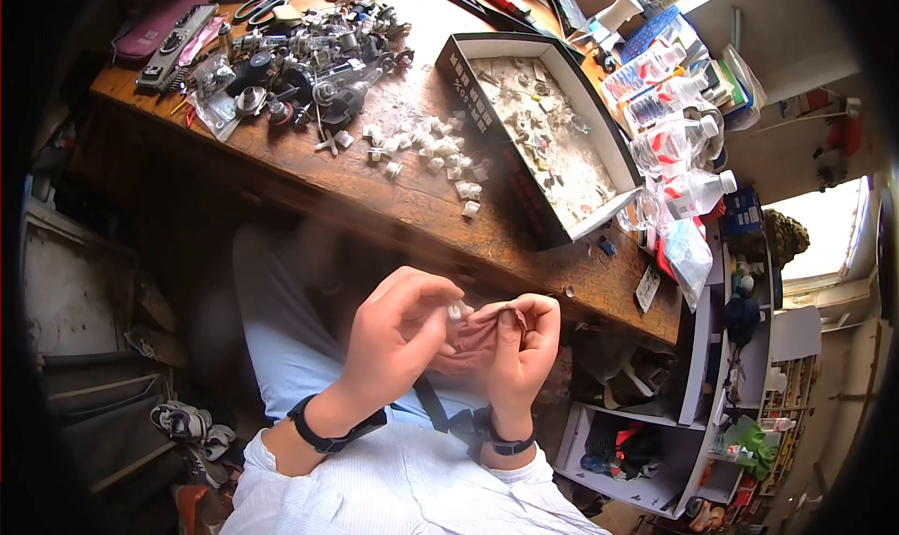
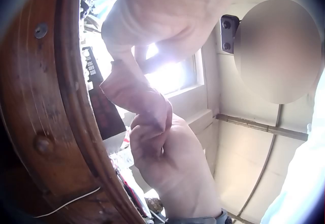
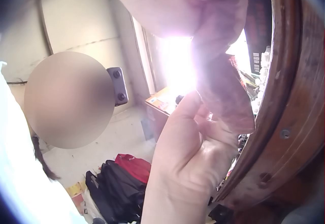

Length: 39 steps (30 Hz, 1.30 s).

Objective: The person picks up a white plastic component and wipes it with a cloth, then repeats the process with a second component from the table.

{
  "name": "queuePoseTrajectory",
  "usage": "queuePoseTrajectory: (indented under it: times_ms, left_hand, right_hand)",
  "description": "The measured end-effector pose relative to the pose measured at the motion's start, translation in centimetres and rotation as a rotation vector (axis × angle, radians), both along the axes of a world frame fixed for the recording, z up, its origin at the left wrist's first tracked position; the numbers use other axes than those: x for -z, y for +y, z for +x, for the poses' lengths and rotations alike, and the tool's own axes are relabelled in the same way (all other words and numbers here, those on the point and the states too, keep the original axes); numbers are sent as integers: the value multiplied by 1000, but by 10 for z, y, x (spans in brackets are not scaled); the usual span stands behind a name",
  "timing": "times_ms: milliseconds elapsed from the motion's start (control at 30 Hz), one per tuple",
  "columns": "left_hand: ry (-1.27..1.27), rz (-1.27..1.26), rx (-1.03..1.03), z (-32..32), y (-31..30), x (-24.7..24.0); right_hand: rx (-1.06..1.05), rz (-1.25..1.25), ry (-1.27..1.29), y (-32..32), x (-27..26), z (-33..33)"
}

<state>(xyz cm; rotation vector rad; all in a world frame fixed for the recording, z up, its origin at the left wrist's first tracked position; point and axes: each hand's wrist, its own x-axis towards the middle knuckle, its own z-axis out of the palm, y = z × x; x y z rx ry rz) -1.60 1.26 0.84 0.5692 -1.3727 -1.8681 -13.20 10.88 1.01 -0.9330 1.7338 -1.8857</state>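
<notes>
In the head view both hands are over the lap, in front of the table edge. The left hand (image 1: 398, 324) pinches a small white plastic piece (image 1: 455, 310) between thumb and fingers, right beside a brownish-pink cloth (image 1: 471, 340). Bunched at its upper edge, the cloth is gripped by the thumb and curled fingers of the right hand (image 1: 526, 346). The left wrist view shows the cloth (image 2: 127, 88) stretched between the two hands. From the right wrist, the cloth (image 3: 226, 94) hangs near the left hand (image 3: 190, 148), and the white piece is hidden.
Several loose white plastic pieces (image 1: 426, 143) lie on the wooden table (image 1: 393, 190). Behind them is a heap of dark and metallic parts (image 1: 318, 66). A shallow black box (image 1: 487, 113) holds small scraps, with plastic bottles (image 1: 670, 146) along its right. Shelves (image 1: 637, 479) stand at lower right.
</notes>
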Motion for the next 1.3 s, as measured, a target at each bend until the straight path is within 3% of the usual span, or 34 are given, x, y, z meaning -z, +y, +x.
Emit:
queuePoseTrajectory:
  times_ms: [67, 133, 433, 500, 567, 600, 900, 1033, 1167, 1233, 1300]
  left_hand:
    - [-21, 23, 59, 1, -2, 4]
    - [-96, -188, 25, -1, -2, 14]
    - [-95, -141, 4, 1, -4, 12]
    - [-110, -163, -6, 2, -5, 11]
    - [-125, -186, -18, 3, -6, 9]
    - [-120, -184, -27, 4, -7, 7]
    - [-112, -217, -42, 8, -10, 11]
    - [-64, -92, -127, 4, -7, 7]
    - [-84, -128, -120, 4, -7, 8]
    - [-150, -225, -155, 5, -8, 8]
    - [-123, -161, -170, 5, -8, 12]
  right_hand:
    - [7, 21, 25, 0, 0, 0]
    - [-3, -8, 55, -1, 0, 0]
    - [72, -52, -5, 0, -3, -4]
    - [10, 20, -4, 6, -4, -10]
    - [-99, 65, 152, 7, -2, -17]
    - [-117, 63, 55, 8, -6, -17]
    - [-179, 161, 298, 8, -4, -21]
    - [-155, 124, 151, 9, -3, -18]
    - [-219, 34, -60, 6, -2, -13]
    - [-196, 9, -71, 5, -4, -10]
    - [-172, -17, -82, 4, -4, -10]
